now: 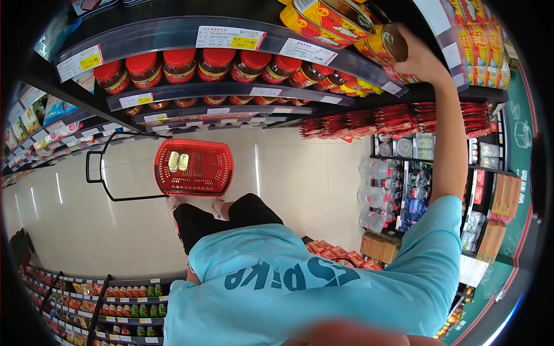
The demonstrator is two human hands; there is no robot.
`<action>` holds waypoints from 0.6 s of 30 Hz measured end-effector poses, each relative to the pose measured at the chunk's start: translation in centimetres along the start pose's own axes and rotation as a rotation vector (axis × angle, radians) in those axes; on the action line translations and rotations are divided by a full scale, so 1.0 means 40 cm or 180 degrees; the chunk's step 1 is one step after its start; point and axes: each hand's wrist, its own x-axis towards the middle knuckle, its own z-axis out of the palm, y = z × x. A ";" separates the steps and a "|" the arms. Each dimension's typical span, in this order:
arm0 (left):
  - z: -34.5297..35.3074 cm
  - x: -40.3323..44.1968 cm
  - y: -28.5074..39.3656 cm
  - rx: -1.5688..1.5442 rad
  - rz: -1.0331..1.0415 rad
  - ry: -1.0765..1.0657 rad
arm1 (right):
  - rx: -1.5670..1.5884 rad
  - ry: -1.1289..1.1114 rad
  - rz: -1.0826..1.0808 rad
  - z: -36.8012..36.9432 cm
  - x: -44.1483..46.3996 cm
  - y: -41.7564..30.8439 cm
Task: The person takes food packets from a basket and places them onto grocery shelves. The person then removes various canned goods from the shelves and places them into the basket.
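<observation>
My right hand (424, 57) reaches up to the upper shelf with its fingers and thumb wrapped round the end of a yellow and red food can (376, 45). Right beside it lies a larger yellow and red can (329, 20) on the same shelf. My left hand does not show in the view. On the floor by my feet stands a red shopping basket (216, 158), its black handle swung out to one side. Two gold-coloured oval cans (174, 162) lie inside it.
Red-lidded jars (179, 64) line the shelf below the price tags. Red packets (386, 120) hang at the shelf's right end. Bottled drinks (378, 196) stand further right. Another stocked shelf (130, 311) runs behind me at the lower left.
</observation>
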 end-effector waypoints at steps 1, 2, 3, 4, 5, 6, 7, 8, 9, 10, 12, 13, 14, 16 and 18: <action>0.000 0.000 -0.002 -0.0017 0.0001 0.0002 | 0.0116 -0.0262 -0.0031 0.006 0.008 0.008; -0.003 -0.001 -0.007 -0.0032 0.0001 0.0002 | 0.0238 -0.0529 -0.0064 0.010 0.014 0.009; -0.003 0.000 -0.011 -0.0045 0.0004 -0.0008 | 0.0608 -0.0568 0.0054 0.009 0.014 -0.001; -0.002 0.000 -0.015 -0.0059 0.0010 -0.0016 | 0.0605 -0.0572 0.0045 0.006 0.015 -0.005; -0.006 -0.002 -0.024 -0.0089 0.0009 -0.0016 | 0.0596 -0.0558 0.0082 0.005 0.016 -0.004; -0.011 -0.005 -0.038 -0.0120 0.0012 -0.0015 | 0.0598 -0.0572 0.0106 0.008 0.019 -0.004; -0.022 -0.007 -0.062 -0.0186 0.0020 -0.0003 | 0.0119 -0.0393 -0.0193 0.004 0.022 0.007; -0.033 -0.008 -0.098 -0.0239 0.0011 0.0003 | 0.0081 -0.0387 -0.0089 0.003 0.025 0.010; -0.041 -0.021 -0.131 -0.0314 0.0002 0.0028 | 0.0043 -0.0382 0.0016 0.001 0.026 0.012; -0.048 -0.031 -0.168 -0.0394 -0.0012 0.0061 | 0.0072 -0.0227 0.0065 0.012 0.020 0.019; -0.059 -0.057 -0.231 -0.0539 -0.0043 0.0141 | 0.0244 -0.0214 -0.0048 0.018 0.020 0.028; -0.063 -0.071 -0.259 -0.0611 -0.0060 0.0183 | -0.0308 -0.0072 -0.0083 0.013 0.011 0.003; -0.066 -0.084 -0.298 -0.0696 -0.0109 0.0226 | -0.0906 0.0085 -0.0077 0.008 -0.006 -0.032; -0.060 -0.086 -0.312 -0.0806 -0.0116 0.0260 | -0.1474 0.0000 0.0252 0.012 -0.071 -0.191; -0.063 -0.102 -0.342 -0.0918 -0.0190 0.0308 | -0.1574 -0.0629 -0.0006 0.118 -0.125 -0.269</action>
